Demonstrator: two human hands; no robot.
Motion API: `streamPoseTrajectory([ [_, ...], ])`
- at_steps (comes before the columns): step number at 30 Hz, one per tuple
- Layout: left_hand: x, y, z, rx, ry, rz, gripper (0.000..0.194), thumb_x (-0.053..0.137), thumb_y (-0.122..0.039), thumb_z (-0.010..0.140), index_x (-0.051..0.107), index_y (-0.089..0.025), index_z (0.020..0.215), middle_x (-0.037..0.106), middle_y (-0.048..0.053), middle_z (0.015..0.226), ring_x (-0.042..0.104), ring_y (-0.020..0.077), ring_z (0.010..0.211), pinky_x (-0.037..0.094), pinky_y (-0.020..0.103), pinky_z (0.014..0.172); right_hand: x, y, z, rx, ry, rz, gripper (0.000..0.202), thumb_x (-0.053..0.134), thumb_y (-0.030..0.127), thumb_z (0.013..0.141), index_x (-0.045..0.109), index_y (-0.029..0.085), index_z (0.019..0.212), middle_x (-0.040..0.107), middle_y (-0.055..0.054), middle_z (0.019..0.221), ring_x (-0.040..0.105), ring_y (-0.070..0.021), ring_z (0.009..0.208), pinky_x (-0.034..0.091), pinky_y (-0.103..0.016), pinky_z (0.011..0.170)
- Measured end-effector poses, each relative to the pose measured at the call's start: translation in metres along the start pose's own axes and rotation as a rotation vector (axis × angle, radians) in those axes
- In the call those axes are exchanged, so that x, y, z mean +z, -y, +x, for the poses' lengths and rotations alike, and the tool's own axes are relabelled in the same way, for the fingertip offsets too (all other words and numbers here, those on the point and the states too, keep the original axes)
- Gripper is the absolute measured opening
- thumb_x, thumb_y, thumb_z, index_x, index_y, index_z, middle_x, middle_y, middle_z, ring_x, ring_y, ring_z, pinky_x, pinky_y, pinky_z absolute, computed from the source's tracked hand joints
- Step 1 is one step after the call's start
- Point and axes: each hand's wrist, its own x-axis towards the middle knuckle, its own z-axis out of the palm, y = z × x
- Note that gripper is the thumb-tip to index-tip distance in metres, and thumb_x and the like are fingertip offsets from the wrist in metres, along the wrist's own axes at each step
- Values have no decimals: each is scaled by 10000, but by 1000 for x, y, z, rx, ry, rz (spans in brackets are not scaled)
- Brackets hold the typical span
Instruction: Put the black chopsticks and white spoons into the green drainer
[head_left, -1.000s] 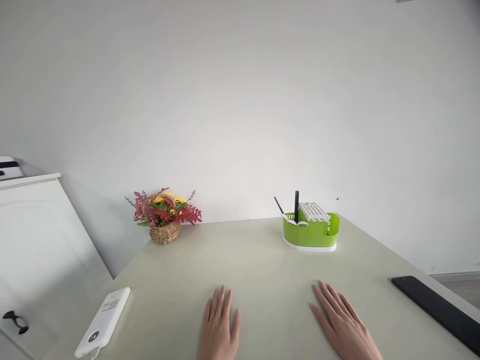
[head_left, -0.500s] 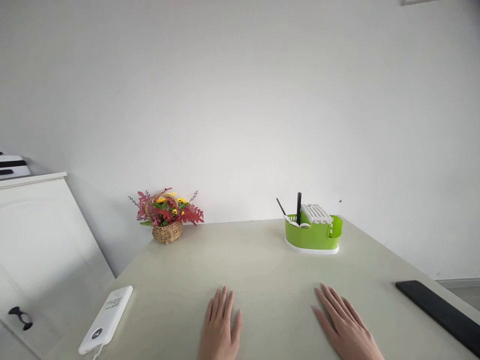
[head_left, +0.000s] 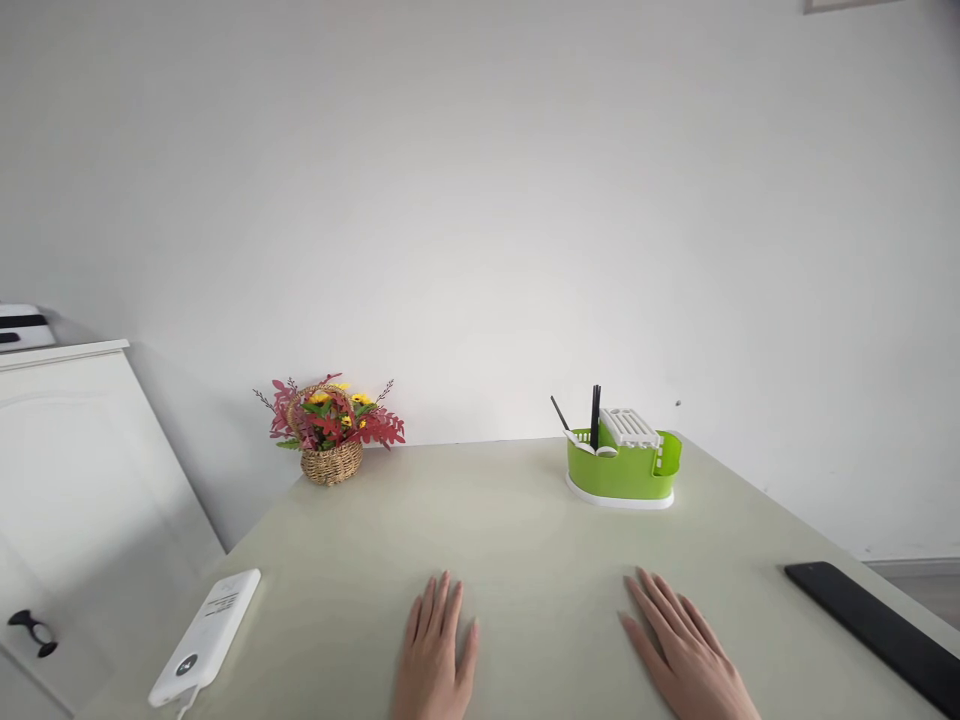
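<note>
Palm down on the pale table [head_left: 480, 520], my left hand [head_left: 436, 650] is open, its fingers stretched forward and the thumb apart. To the right, my right hand [head_left: 684, 648] also lies flat and open, fingers pointing ahead and slightly left. Neither hand holds anything. Beyond the right hand, at the back of the table, stands a green utensil holder [head_left: 622, 472] with a white base and a white slotted top. Black chopsticks [head_left: 595, 418] and white-headed spoons [head_left: 581, 443] with their ends up stand in its left part.
A woven basket [head_left: 332, 464] of artificial flowers stands at the back left. A white power bank [head_left: 206, 638] with a cable lies at the left edge. Along the right edge is a long black object [head_left: 870, 625]. A white cabinet [head_left: 90, 480] adjoins on the left, a wall behind.
The whole view has shifted slightly, so everything appears a little further left. Both hands keep the same flat pose on the table.
</note>
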Motion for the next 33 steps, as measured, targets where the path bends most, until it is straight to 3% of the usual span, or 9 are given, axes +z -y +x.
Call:
streamPoseTrajectory([
  [23,1,2,0,0,5,-9,586,438,-418,1022,320,-326,1588,392,34,1628,383,294,1487,455,532,1155,-1,1,-1,-10,-21,-5,677,351,629,977,409,296,1564,340,49,1635,302,-255,1524,269,-523,1260],
  [33,-4,0,0,-8,31,-5,597,438,-421,1031,277,-347,1601,369,18,1638,374,283,1492,461,514,1156,-3,-5,-1,-38,30,-13,696,336,625,986,381,266,1580,302,20,1648,286,-274,1524,265,-538,1255],
])
